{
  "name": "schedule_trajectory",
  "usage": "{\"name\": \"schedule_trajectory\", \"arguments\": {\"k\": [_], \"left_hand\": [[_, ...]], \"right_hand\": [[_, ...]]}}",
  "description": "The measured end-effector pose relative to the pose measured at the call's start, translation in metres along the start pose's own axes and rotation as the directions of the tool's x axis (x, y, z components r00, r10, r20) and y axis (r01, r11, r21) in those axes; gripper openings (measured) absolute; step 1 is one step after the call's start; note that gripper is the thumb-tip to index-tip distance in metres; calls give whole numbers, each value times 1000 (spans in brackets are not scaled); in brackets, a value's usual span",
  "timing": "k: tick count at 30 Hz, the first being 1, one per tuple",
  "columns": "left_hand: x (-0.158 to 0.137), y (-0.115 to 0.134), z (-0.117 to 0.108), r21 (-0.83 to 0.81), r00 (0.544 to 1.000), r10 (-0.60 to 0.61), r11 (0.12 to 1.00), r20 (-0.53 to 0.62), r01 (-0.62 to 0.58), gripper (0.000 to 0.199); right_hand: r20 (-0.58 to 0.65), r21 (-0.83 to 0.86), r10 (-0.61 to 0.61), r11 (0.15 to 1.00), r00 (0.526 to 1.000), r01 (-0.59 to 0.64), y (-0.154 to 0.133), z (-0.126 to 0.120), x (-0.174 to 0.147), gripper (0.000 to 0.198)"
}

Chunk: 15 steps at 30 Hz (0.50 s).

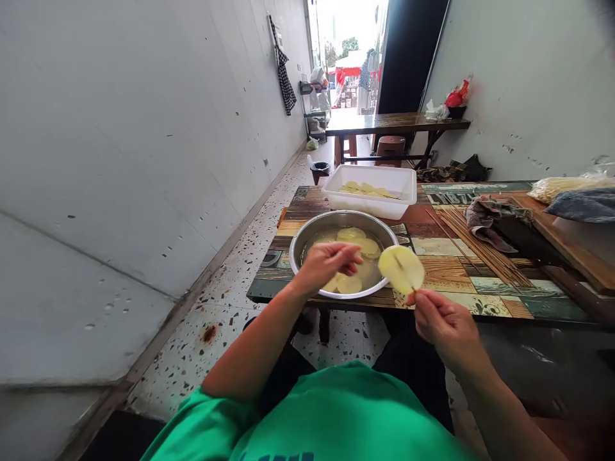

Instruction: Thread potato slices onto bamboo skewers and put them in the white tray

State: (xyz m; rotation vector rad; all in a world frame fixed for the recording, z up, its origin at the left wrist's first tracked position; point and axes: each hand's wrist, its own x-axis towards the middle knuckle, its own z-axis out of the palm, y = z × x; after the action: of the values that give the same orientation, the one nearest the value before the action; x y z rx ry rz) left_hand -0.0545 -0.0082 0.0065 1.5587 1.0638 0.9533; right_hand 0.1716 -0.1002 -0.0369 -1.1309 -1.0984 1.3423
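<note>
My right hand (444, 326) pinches the lower end of a bamboo skewer that runs through a pale yellow potato slice (402, 267). The slice is held up just right of the metal basin's rim (388, 234). Over that basin is my left hand (331, 264), its fingers curled together and nothing visible in them. Several potato slices (350, 234) lie in cloudy water in the basin, partly hidden behind my left hand. Behind the basin stands a white plastic tub (368, 205) with more slices (368, 189) on skewers inside.
Loose bamboo skewers (473, 240) lie on the patterned table (439, 272) to the right, beside a crumpled cloth (490, 221). A wooden board (560, 237) and bagged goods (576, 189) sit farther right. A white wall (120, 128) runs along the left; another table (398, 121) stands beyond.
</note>
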Motion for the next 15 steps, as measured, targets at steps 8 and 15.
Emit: {"name": "schedule_trajectory", "arguments": {"k": [8, 15], "left_hand": [[41, -17, -17, 875, 996, -69, 483, 62, -21, 32], [94, -31, -10, 913, 977, -179, 407, 117, -35, 39]], "right_hand": [[-246, 268, 60, 963, 967, 9, 9, -13, 7, 31], [-210, 299, 79, 954, 975, -13, 16, -8, 2, 32]]}}
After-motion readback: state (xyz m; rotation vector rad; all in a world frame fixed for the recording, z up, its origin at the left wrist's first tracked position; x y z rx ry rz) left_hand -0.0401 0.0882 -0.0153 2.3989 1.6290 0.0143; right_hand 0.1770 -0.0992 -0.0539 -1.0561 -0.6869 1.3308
